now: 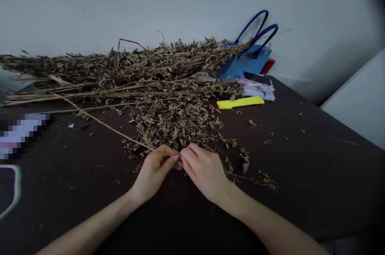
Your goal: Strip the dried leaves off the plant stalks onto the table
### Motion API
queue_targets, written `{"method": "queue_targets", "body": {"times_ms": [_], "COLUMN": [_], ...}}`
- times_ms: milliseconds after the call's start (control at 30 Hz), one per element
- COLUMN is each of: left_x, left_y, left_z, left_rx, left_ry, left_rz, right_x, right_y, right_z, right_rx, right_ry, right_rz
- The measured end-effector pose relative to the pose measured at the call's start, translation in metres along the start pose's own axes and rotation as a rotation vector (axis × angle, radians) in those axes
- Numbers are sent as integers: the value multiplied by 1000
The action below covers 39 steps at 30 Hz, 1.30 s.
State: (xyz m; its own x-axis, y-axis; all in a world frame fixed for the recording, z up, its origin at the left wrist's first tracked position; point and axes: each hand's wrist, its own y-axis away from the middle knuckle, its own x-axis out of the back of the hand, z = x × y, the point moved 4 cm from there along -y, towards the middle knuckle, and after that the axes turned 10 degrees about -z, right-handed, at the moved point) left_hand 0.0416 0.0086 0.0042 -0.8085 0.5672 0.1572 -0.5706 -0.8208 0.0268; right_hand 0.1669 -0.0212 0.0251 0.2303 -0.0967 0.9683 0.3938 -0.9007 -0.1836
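Observation:
My left hand (156,171) is closed in a pinch on the near end of a long bare dry stalk (102,123) that runs up and left across the dark table (300,175). My right hand (204,171) is also closed, fingertips meeting the left hand's at the stalk's tip. Just beyond both hands lies a heap of stripped dry leaves (177,120). Behind it, a big pile of dried leafy stalks (120,66) stretches along the wall.
A blue bag with dark handles (246,60) stands at the back right, with folded cloths and a phone (258,84) beside it and a yellow flat object (240,102) in front. Loose leaf bits (261,179) lie right of my hands. A blurred item sits at the left edge.

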Motion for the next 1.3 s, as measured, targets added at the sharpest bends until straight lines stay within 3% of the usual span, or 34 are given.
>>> {"method": "queue_targets", "body": {"times_ms": [367, 633, 900, 1300], "left_x": [3, 2, -1, 0], "left_y": [-1, 1, -1, 3], "left_z": [-2, -3, -12, -11], "left_rx": [-53, -30, 45, 43], "left_ry": [-97, -67, 129, 137], "left_rz": [39, 48, 23, 27], "right_x": [-2, -2, 5, 4], "right_y": [-5, -6, -3, -1], "right_z": [-5, 1, 4, -2], "right_rx": [-8, 35, 63, 31], "right_ry": [93, 26, -85, 122], "right_rz": [91, -42, -154, -58]}}
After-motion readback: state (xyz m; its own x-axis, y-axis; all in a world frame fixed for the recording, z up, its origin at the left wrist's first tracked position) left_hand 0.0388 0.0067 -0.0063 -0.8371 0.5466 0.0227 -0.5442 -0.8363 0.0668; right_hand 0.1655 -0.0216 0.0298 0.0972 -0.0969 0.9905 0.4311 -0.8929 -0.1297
